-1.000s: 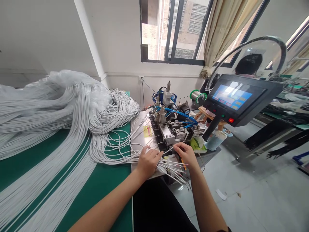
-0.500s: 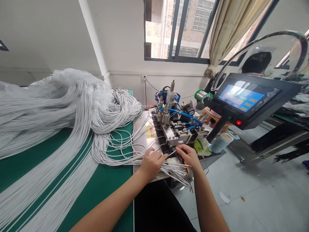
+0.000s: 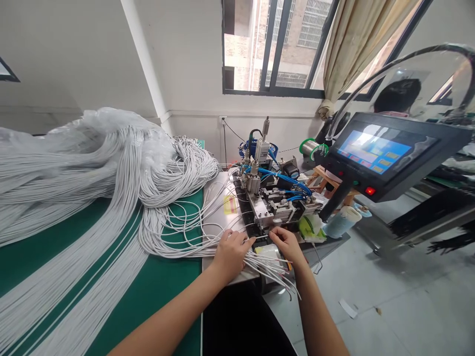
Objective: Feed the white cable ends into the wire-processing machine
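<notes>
My left hand lies closed on a fan of thin white cables at the front edge of a metal plate, pinching one of them. My right hand pinches the end of a single white cable just in front of the jaws of a small metal machine with blue air hoses. The cable runs between my two hands. The loose cable ends stick out past the plate toward me.
A huge heap of white cables covers the green bench to the left. A tilted touch screen stands on a post at right, with another person's head behind it. A window and curtain are beyond.
My right hand has moved forward with the cable end, from beside the fan up to the machine's front. My left hand stayed on the fan of cables. The view has shifted slightly.
</notes>
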The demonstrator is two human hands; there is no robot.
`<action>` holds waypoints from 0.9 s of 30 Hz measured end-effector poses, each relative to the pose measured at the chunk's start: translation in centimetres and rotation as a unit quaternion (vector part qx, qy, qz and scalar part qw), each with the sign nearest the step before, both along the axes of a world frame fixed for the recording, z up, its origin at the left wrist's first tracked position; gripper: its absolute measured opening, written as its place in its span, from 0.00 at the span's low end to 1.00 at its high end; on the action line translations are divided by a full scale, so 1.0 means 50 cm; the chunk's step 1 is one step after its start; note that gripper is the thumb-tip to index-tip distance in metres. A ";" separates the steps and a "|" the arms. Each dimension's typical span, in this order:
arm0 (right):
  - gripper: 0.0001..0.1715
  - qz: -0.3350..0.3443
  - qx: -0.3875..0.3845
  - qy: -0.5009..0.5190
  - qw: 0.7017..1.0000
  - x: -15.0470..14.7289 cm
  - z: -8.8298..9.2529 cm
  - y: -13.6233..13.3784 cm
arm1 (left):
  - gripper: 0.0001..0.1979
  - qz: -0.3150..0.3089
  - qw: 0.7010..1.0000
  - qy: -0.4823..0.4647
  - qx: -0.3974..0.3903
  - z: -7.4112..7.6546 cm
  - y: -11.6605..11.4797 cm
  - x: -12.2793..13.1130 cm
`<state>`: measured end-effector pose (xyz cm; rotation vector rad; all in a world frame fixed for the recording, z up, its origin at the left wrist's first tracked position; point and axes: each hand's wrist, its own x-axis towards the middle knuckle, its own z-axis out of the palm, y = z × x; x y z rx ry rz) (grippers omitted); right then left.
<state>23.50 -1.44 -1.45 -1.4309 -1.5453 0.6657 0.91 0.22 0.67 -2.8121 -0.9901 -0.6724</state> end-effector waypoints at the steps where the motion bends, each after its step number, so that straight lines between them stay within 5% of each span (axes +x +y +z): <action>1: 0.16 -0.003 -0.002 0.009 1.000 -0.002 0.001 0.000 | 0.31 0.000 1.000 0.003 -0.003 0.001 0.000 0.000; 11: 0.21 0.001 -0.132 0.210 0.969 -0.009 -0.024 0.015 | 0.28 0.014 1.000 0.009 -0.024 0.006 -0.003 0.004; 18: 0.26 -0.014 -0.133 0.245 0.960 -0.010 -0.035 -0.008 | 0.21 0.036 0.999 -0.007 -0.003 0.008 -0.010 0.000; 22: 0.26 -0.038 -0.120 0.199 0.972 0.007 -0.017 -0.039 | 0.18 0.052 0.998 0.000 -0.020 0.009 -0.014 -0.004; 27: 0.22 -0.058 -0.060 0.089 0.992 0.025 0.054 -0.095 | 0.29 0.080 0.996 0.008 -0.032 -0.002 -0.012 -0.005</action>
